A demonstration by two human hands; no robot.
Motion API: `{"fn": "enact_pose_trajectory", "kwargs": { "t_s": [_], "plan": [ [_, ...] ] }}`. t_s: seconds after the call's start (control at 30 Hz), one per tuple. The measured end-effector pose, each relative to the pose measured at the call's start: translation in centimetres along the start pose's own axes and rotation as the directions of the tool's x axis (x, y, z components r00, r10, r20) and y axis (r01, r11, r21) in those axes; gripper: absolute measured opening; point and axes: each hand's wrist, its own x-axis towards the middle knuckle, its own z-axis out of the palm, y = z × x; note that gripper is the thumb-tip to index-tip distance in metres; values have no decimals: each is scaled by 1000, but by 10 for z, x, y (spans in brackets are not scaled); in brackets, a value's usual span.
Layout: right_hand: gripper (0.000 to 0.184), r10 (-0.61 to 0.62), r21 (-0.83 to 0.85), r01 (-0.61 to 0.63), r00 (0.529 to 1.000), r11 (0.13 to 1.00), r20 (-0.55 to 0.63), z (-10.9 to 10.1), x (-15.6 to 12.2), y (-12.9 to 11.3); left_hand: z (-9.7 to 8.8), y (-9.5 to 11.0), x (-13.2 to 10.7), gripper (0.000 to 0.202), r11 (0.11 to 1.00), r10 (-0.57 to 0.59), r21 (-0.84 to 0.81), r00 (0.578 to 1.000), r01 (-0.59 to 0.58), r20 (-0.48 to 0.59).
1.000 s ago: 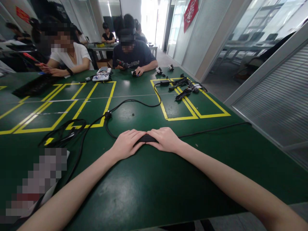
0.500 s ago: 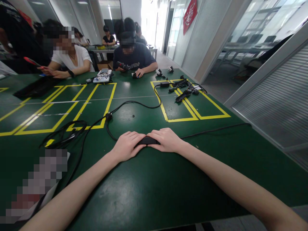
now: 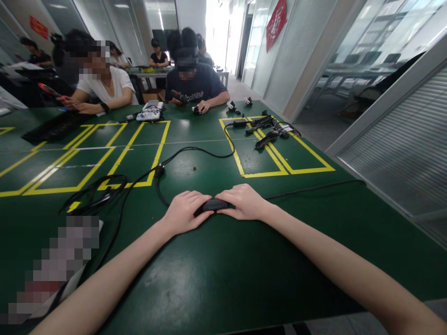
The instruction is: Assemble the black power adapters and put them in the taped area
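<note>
A small black oblong device [image 3: 213, 204] lies on the green table [image 3: 223, 270] in front of me, with a black cable [image 3: 314, 187] running off to the right from it. My left hand [image 3: 183, 211] covers its left end with fingers curled over it. My right hand [image 3: 244, 202] covers its right end the same way. Both hands rest on the table and most of the device is hidden beneath them. A second black cable [image 3: 159, 188] curves away from the left hand's side toward an inline plug [image 3: 159, 170].
Yellow tape marks [image 3: 244, 174] outline boxes on the table. A tangle of black cable [image 3: 98, 190] lies at left. Black tools [image 3: 267, 128] sit in the far right box. Two people sit at the far end, one holding a small black part [image 3: 197, 108]. A white device [image 3: 150, 111] lies near them.
My hands have parted slightly, so a little more of the black device shows between them. The view has shifted a touch; a person at the far left has moved.
</note>
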Motion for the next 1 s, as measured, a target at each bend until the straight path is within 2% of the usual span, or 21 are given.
{"fn": "enact_pose_trajectory", "kwargs": {
  "t_s": [0.2, 0.33, 0.43, 0.5, 0.53, 0.6, 0.67, 0.77, 0.83, 0.9, 1.0],
  "plan": [
    [31, -36, -29, 34, 997, 999, -67, 1, -3, 2, 0, 0, 0, 35, 999, 0, -42, 999, 2, 42],
    [28, -1, 6, 1, 1000, 1000, -17, -2, -1, 2, 0, -1, -1, 33, 999, -1, -35, 1000, 2, 30],
    [17, -56, -90, 58, 998, 994, 24, -2, -1, 1, -1, 0, -1, 47, 996, -27, -79, 999, 29, 27],
    [18, -111, -171, 112, 994, 979, 16, 0, -2, 0, -1, 1, 0, 58, 990, -68, -123, 996, 75, 61],
    [19, -128, -197, 126, 992, 972, 1, 1, -2, -1, -1, 1, 1, 56, 982, -104, -151, 991, 116, 88],
    [24, -133, -215, 120, 990, 969, -44, 4, -3, -1, -2, 0, 4, 44, 943, -207, -237, 968, 235, 139],
    [31, -129, -205, 110, 988, 973, -82, 6, -4, -1, -4, -2, 9, 39, 853, -309, -368, 926, 371, 217],
    [29, -144, -187, 120, 982, 975, -120, 6, -4, 1, -7, -4, 15, 39, 681, -331, -536, 863, 498, 381],
    [21, -141, -178, 122, 985, 976, -101, 4, -3, 3, -8, -3, 17, 39, 634, -352, -578, 857, 514, 376],
    [18, -115, -138, 108, 992, 984, -42, 1, -2, 3, -8, -1, 16, 35, 644, -385, -581, 867, 498, 317],
    [38, 4, 53, -4, 1000, 999, 12, -3, 1, 1, -5, 4, 13, 28, 713, -392, -543, 895, 443, 215]
  ]
}}
